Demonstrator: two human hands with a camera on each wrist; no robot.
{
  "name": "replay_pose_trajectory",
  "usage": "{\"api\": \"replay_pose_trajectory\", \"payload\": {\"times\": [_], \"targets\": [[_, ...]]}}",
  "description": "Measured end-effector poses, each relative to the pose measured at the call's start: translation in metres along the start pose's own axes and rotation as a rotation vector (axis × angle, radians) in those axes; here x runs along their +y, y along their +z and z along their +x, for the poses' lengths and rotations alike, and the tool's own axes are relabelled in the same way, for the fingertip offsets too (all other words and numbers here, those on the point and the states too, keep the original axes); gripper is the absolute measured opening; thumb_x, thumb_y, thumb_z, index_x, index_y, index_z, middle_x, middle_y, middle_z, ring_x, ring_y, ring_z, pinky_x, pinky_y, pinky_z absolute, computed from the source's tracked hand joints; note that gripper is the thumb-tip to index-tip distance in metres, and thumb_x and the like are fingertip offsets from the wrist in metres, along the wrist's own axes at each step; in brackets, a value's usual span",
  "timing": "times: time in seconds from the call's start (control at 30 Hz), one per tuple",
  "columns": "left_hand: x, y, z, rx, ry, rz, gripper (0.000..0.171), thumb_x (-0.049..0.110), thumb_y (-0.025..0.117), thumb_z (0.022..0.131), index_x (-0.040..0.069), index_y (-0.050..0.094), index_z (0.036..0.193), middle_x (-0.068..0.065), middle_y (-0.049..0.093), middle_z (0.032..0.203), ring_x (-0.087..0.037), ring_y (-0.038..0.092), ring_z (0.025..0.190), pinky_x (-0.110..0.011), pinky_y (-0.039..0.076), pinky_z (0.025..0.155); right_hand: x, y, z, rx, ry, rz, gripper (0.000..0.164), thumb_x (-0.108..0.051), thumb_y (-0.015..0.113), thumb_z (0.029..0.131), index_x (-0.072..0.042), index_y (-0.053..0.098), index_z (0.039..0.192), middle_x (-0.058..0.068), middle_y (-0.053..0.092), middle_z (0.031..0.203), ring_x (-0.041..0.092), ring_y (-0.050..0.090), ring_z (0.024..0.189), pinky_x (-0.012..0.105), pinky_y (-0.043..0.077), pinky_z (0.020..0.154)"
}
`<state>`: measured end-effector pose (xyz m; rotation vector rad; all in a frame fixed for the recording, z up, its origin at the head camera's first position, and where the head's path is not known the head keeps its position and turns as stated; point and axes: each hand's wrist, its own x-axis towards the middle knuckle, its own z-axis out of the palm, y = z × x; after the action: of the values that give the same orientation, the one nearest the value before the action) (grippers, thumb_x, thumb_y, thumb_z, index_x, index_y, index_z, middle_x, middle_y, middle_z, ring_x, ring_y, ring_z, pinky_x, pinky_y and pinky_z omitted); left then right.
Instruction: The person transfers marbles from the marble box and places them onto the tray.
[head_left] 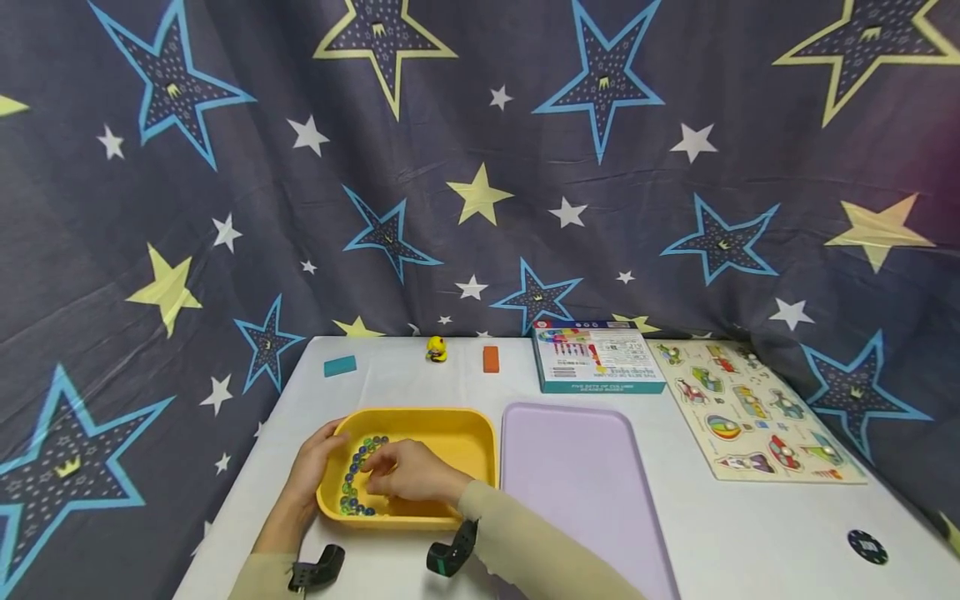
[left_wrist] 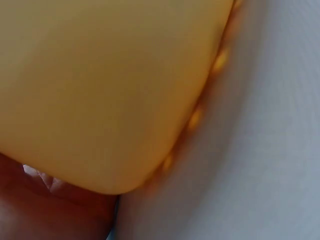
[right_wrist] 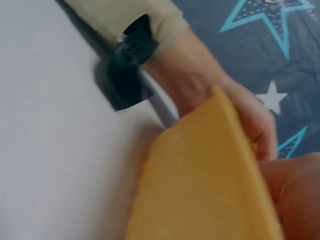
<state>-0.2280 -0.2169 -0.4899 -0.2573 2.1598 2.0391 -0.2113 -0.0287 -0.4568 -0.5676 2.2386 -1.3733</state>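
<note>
A yellow plastic tray lies on the table at centre left in the head view. Small dark blue and green glass marbles form a curved band along its left side. My left hand grips the tray's left end, thumb over the rim; in the right wrist view this left hand appears behind the yellow wall. Inside the tray, beside the marbles, is my right hand with bent fingers. Whether a marble is between its fingertips is hidden. Mostly yellow tray wall fills the left wrist view.
A lilac tray lies right of the yellow one. Behind stand a teal block, a yellow toy figure, an orange block and a boxed set. Farther right are a picture puzzle board and a black chip.
</note>
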Motion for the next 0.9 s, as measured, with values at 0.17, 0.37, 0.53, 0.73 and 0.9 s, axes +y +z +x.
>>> {"api": "replay_pose_trajectory", "payload": {"times": [0.17,0.37,0.53,0.73,0.9], "targets": [[0.000,0.000,-0.002,-0.007,-0.002,-0.015,0.041,0.028,0.044,0.091,0.012,0.046,0.128,-0.007,0.045,0.127,-0.021,0.041,0.115,-0.029,0.036,0.094,0.003,0.011,0.003,-0.062,0.011,-0.016,0.019,-0.011,0.069,0.076,-0.015,0.068,0.095,-0.008,0.062,0.076,0.008,0.056,0.062,0.022,0.047,0.055],[0.002,-0.002,-0.006,0.013,-0.004,-0.001,0.040,0.027,0.043,0.092,0.011,0.046,0.128,-0.008,0.045,0.127,-0.021,0.042,0.113,-0.026,0.038,0.090,0.004,0.017,0.006,-0.161,-0.079,-0.080,0.021,-0.005,0.066,0.077,-0.013,0.069,0.096,-0.009,0.065,0.078,0.000,0.056,0.070,0.016,0.045,0.067],[0.002,-0.001,-0.006,0.014,0.008,0.006,0.040,0.027,0.042,0.092,0.010,0.045,0.128,-0.008,0.045,0.127,-0.021,0.042,0.113,-0.023,0.038,0.088,0.004,0.018,0.006,-0.193,-0.122,-0.104,0.019,-0.003,0.064,0.079,-0.011,0.070,0.095,-0.008,0.067,0.078,-0.001,0.057,0.070,0.013,0.043,0.071],[0.003,0.000,-0.004,0.012,0.013,0.007,0.041,0.026,0.042,0.092,0.010,0.044,0.129,-0.008,0.044,0.129,-0.021,0.040,0.115,-0.026,0.035,0.092,0.004,0.019,0.005,-0.175,-0.085,-0.118,0.017,0.000,0.064,0.078,-0.011,0.070,0.090,-0.009,0.065,0.074,-0.002,0.056,0.067,0.014,0.044,0.067],[0.002,0.002,-0.004,0.014,0.018,0.005,0.039,0.026,0.043,0.092,0.010,0.046,0.128,-0.008,0.045,0.127,-0.021,0.041,0.113,-0.027,0.036,0.091,0.003,0.018,0.003,-0.165,-0.055,-0.114,0.016,0.002,0.064,0.077,-0.011,0.070,0.084,-0.010,0.063,0.071,0.000,0.055,0.064,0.015,0.044,0.063]]}}
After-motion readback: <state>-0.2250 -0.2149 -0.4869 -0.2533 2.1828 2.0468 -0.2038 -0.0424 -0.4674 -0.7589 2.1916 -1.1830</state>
